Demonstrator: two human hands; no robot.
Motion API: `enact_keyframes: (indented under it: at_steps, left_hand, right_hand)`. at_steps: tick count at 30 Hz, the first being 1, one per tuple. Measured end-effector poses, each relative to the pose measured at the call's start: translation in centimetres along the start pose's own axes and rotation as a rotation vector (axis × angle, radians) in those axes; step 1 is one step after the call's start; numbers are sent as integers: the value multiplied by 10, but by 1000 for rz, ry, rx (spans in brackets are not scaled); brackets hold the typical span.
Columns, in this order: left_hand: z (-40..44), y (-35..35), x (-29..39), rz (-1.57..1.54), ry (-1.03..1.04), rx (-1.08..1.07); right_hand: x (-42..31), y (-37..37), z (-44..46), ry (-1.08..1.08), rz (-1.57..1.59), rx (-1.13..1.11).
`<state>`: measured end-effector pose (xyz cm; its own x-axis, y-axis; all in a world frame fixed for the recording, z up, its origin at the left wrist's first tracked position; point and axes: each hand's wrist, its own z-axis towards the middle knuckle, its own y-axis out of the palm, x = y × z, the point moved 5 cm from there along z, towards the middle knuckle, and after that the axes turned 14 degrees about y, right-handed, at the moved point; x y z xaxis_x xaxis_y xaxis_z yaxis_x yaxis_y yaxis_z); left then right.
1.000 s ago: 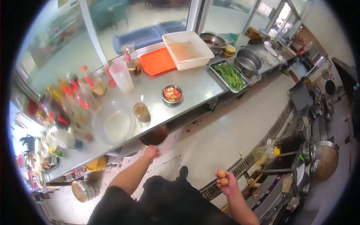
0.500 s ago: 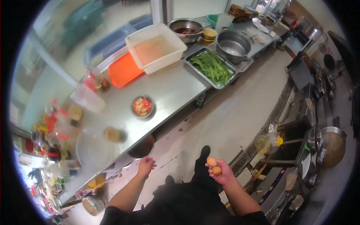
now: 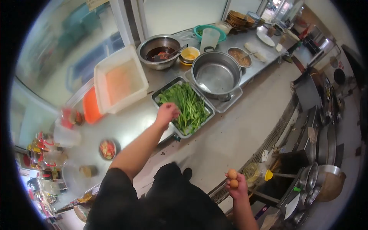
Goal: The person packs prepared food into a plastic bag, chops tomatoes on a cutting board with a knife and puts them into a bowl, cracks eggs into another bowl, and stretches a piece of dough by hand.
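Two brown eggs are gripped in my right hand, one above the other, low at the right over the floor. My left hand reaches forward with its fingers curled in and nothing visible in them. It hangs over the left edge of a metal tray of green leafy stalks; whether it touches them I cannot tell. Beyond the tray stands a large empty metal pot. A small yellow bowl sits behind it, beside a steel bowl of dark sauce.
A white plastic bin rests partly over an orange tray on the steel counter. Nearer is a small bowl of chopped red and pale pieces. Bottles crowd the far left. Stove equipment and a wok line the right side.
My left hand has swung forward from beside the counter to above the greens. The view has shifted along the counter, and both eggs stay in my right hand.
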<state>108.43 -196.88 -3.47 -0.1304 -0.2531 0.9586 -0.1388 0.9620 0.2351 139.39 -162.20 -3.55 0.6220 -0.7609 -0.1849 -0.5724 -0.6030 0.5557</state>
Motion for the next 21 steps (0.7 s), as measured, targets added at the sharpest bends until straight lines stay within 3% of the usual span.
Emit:
enact_keyframes:
  at_steps: [5,7,8,10,12,14,16,18,19,20,21]
  left_hand:
    - [187,63,-4,55,37,28]
    - [251,85,0,338,92,107]
    - [274,93,2,321,82,106]
    - [307,105,19,1140,457,-43]
    - [351,100,2,1193,340,-111]
    - [377,103,-13,1320,349,-379]
    - [376,103,-17,1287,314,-327]
    - [363,108,5,1115,506,-174]
    - [361,106,3,925,401,-125]
    - [356,108,6,928,399,-114]
    - [351,109,7,627,371,-93]
  right_hand:
    - [-41,-10,31,-54,140,85]
    - [-43,-5,39,-53,188,129]
    - [-47,4,41,-34,221,169]
    - [-50,19,43,8,298,302]
    - [-62,35,55,26,296,257]
    - [-77,49,62,30,247,275]
    - [-96,62,72,27,250,275]
    - [-108,71,82,23,246,265]
    - [-111,73,87,28,243,246]
    - [-114,75,91,34,239,228]
    - [-117,75,95,40,230,225]
